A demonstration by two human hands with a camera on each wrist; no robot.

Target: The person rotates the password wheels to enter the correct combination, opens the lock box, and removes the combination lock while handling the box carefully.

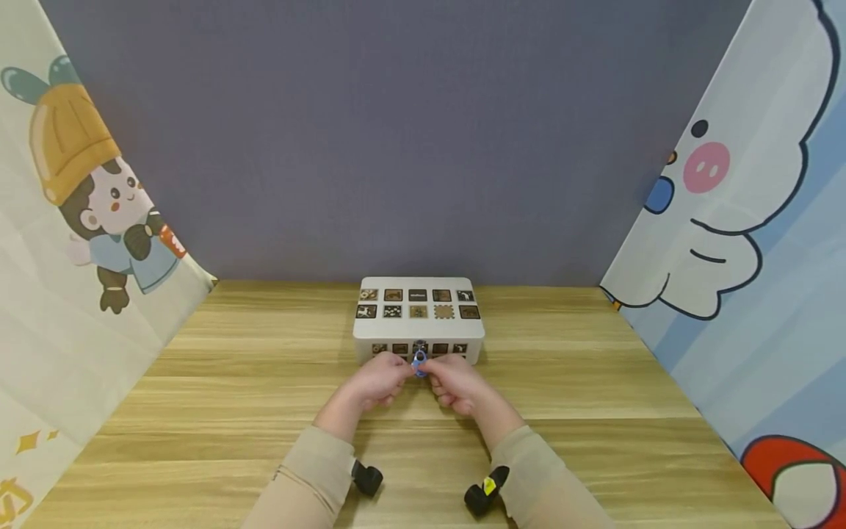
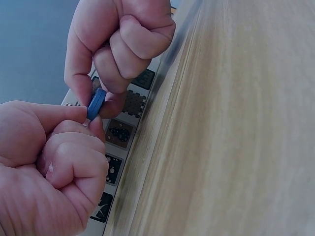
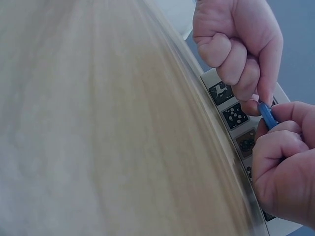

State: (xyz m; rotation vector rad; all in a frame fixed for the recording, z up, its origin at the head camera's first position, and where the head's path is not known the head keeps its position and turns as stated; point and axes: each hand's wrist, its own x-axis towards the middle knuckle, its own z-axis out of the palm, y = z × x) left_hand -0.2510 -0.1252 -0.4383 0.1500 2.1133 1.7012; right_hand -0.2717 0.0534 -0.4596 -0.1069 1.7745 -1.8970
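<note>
A white box [image 1: 418,328] with rows of small dark picture squares stands closed on the table. At the clasp in the middle of its front is a small blue padlock [image 1: 419,364]. My left hand [image 1: 382,378] pinches the padlock from the left between thumb and index finger, its other fingers curled in. From the other side my right hand [image 1: 456,382] pinches it likewise. In the left wrist view, the blue padlock body [image 2: 96,104] shows edge-on between the fingertips. The fingers partly cover the padlock, and whether its shackle is locked cannot be told.
The wooden table [image 1: 562,367] spreads around the box. Behind it rises a grey panel [image 1: 410,147]. Cartoon-printed curtains [image 1: 40,308] flank the table on both sides. A small black camera is strapped to each wrist.
</note>
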